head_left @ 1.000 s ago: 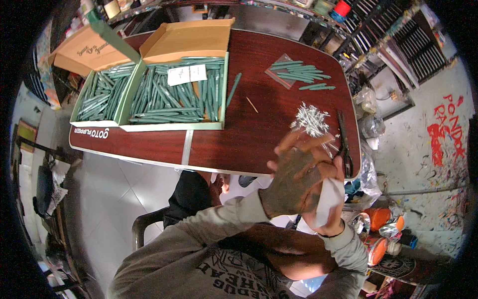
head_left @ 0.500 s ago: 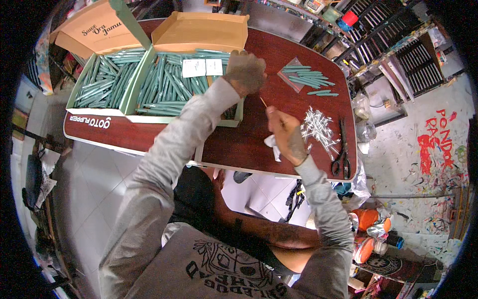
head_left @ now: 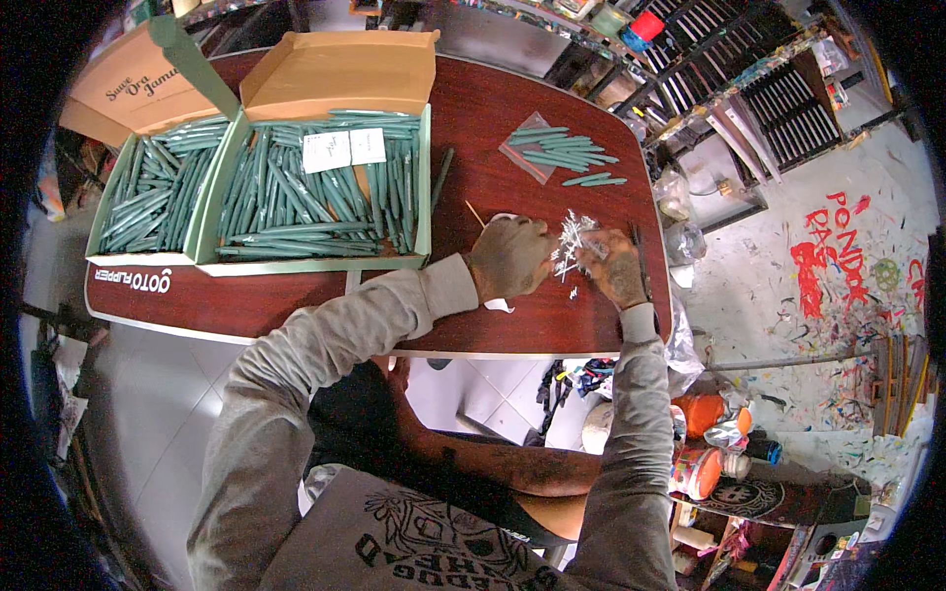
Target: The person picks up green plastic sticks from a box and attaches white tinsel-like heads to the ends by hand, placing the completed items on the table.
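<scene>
Both my hands meet at a small pile of thin white sticks (head_left: 572,236) on the right half of the dark red table. My left hand (head_left: 510,258) is curled at the pile's left side; what lies within its fingers is hidden. A thin light-brown stick (head_left: 475,213) juts out beyond its knuckles; whether it is held or lying there I cannot tell. My right hand (head_left: 615,270) is closed at the pile's right edge, fingertips pinched among the white sticks. A white scrap (head_left: 500,305) shows below my left hand. Dark scissors (head_left: 641,241) are mostly hidden behind my right hand.
Two open green boxes (head_left: 424,212) full of slim dark-green sticks stand on the left, white slips on one. A loose dark-green stick (head_left: 442,177) lies beside them. More green sticks (head_left: 562,148) rest on a clear plastic bag farther back. The table's front edge (head_left: 512,355) is near.
My left hand has come from the boxes over to the white pile. My right hand has moved onto that pile, and the brown stick now shows beside my left hand. The view has shifted.
</scene>
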A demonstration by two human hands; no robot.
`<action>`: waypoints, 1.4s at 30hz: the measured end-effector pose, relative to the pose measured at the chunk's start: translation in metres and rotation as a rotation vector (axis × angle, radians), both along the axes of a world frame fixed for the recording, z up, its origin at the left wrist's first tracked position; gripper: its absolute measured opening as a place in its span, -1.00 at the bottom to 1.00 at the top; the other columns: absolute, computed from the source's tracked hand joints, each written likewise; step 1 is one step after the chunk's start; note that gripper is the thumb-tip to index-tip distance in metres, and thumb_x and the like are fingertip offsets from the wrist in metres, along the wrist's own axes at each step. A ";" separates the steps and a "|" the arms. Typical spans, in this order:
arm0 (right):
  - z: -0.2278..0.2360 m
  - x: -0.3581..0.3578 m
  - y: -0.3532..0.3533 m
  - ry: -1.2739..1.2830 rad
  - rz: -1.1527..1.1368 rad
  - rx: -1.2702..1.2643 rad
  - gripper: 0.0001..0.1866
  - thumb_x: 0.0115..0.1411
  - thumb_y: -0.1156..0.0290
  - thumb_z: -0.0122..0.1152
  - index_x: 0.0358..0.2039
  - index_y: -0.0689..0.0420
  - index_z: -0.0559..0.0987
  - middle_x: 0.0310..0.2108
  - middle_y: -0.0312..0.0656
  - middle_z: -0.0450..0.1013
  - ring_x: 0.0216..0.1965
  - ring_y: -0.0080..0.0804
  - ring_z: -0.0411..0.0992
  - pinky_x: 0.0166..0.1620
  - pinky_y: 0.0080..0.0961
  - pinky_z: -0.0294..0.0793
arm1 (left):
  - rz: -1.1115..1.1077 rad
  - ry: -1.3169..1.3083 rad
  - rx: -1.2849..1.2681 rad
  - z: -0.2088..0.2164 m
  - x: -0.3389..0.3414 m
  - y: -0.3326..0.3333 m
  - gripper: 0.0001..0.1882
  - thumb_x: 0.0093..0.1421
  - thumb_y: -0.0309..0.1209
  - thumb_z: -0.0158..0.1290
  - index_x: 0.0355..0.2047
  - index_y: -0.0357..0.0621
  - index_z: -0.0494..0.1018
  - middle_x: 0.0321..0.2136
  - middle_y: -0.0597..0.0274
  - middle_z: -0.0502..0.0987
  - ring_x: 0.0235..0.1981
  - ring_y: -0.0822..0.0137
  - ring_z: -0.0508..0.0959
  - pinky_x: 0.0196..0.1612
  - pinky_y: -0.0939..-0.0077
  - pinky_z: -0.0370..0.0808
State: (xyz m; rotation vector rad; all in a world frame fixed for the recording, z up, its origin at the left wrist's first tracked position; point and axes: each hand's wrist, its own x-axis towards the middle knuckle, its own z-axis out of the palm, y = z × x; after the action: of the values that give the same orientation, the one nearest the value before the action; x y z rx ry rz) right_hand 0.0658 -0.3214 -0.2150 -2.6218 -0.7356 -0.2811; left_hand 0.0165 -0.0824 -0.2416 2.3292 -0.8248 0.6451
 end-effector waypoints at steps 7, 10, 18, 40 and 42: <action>-0.028 0.011 -0.015 -0.046 0.023 0.075 -0.77 0.03 0.58 0.30 -0.25 0.15 0.64 -0.37 -0.17 0.51 -0.41 -0.46 0.44 -0.32 -0.53 0.49 | -0.092 0.080 -0.197 -0.017 -0.011 0.000 -0.83 0.12 -0.34 0.08 -0.28 -0.09 0.50 -0.42 0.16 0.43 -0.39 0.11 0.54 -0.35 0.14 0.48; -0.018 0.007 -0.004 0.148 -0.051 0.270 -0.76 0.07 0.60 0.25 -0.21 0.17 0.64 -0.40 -0.20 0.53 -0.44 -0.50 0.44 -0.35 -0.57 0.47 | -0.085 0.084 -0.227 -0.025 -0.013 -0.002 -0.83 0.12 -0.35 0.08 -0.27 -0.07 0.49 -0.38 0.16 0.41 -0.33 0.11 0.50 -0.30 0.13 0.45; -0.007 -0.012 -0.011 -0.117 0.016 0.045 -0.79 0.11 0.46 0.32 -0.21 0.15 0.62 -0.39 -0.18 0.53 -0.43 -0.42 0.46 -0.37 -0.47 0.47 | 0.292 -0.055 0.040 -0.026 -0.013 0.004 -0.78 0.07 -0.24 0.10 -0.31 -0.05 0.52 -0.28 0.20 0.42 -0.17 0.18 0.38 -0.14 0.22 0.29; -0.003 -0.049 0.025 -0.018 -0.350 0.879 -0.84 0.15 0.44 0.34 -0.29 0.22 0.59 -0.38 -0.29 0.52 -0.31 -0.54 0.45 -0.22 -0.59 0.42 | -0.453 1.154 -1.567 -0.014 0.002 0.004 -0.83 0.33 -0.32 -0.01 -0.18 -0.13 0.43 -0.39 0.37 0.51 -0.36 0.57 0.46 -0.35 0.66 0.41; 0.013 -0.062 0.041 -0.007 -0.434 0.922 -0.85 0.21 0.45 0.30 -0.24 0.21 0.59 -0.38 -0.28 0.52 -0.28 -0.54 0.47 -0.18 -0.62 0.43 | -0.465 1.053 -1.385 -0.021 0.002 0.005 -0.85 0.32 -0.33 0.01 -0.20 -0.13 0.43 -0.41 0.37 0.50 -0.37 0.59 0.44 -0.36 0.67 0.39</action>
State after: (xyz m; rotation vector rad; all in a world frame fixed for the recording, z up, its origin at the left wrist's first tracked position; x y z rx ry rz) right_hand 0.0035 -0.2802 -0.2018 -1.8444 0.0210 -0.5847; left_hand 0.0186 -0.0770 -0.2629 0.8622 -0.1867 -0.2528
